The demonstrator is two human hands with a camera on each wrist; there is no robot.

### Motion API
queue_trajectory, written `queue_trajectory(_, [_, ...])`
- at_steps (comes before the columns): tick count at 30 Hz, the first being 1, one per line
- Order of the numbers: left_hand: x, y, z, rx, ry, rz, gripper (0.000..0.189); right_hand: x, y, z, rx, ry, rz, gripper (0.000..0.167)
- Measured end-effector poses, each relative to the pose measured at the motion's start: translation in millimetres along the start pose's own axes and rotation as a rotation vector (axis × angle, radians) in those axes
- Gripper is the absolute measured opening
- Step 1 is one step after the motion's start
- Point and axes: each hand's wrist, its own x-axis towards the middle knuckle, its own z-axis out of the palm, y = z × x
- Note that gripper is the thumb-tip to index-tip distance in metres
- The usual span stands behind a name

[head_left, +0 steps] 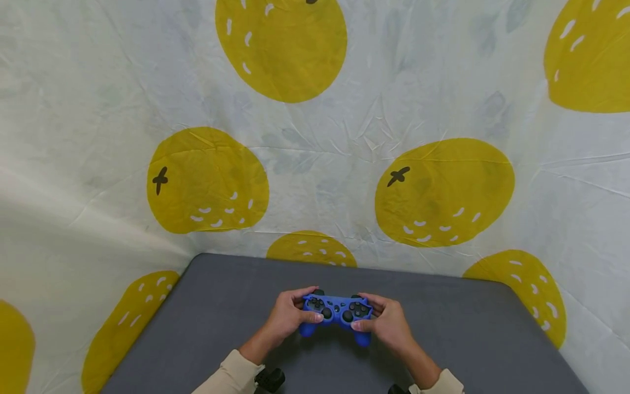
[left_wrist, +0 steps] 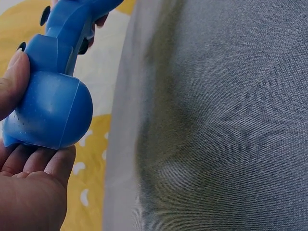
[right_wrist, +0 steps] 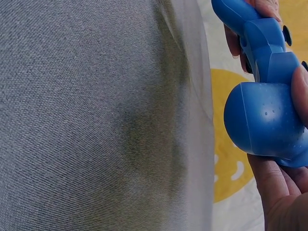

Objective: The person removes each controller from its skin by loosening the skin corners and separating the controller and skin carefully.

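A blue game controller (head_left: 337,307) with black sticks and buttons is held above the grey surface, its face toward the head camera. My left hand (head_left: 287,314) grips its left side, the thumb lying by the left stick. On the opposite side my right hand (head_left: 390,323) holds it, thumb beside the right stick. In the left wrist view, a rounded grip end of the controller (left_wrist: 53,109) sits between thumb and fingers (left_wrist: 41,161). The right wrist view has the other grip end of the controller (right_wrist: 264,118), with fingers (right_wrist: 274,180) under it.
Below the hands lies a dark grey padded surface (head_left: 221,306) with rounded far corners. White fabric (head_left: 320,186) printed with yellow fruit hangs behind it and along its sides. Dark wrist devices (head_left: 269,378) sit at the cream sleeves (head_left: 231,375).
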Motion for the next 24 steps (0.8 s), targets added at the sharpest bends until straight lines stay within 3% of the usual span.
queue_trajectory(24, [-1.3,-7.3,-1.2,0.002,-0.005,-0.027,0.073,3.9,11.1,7.9,0.016,0.024,0.028,0.072])
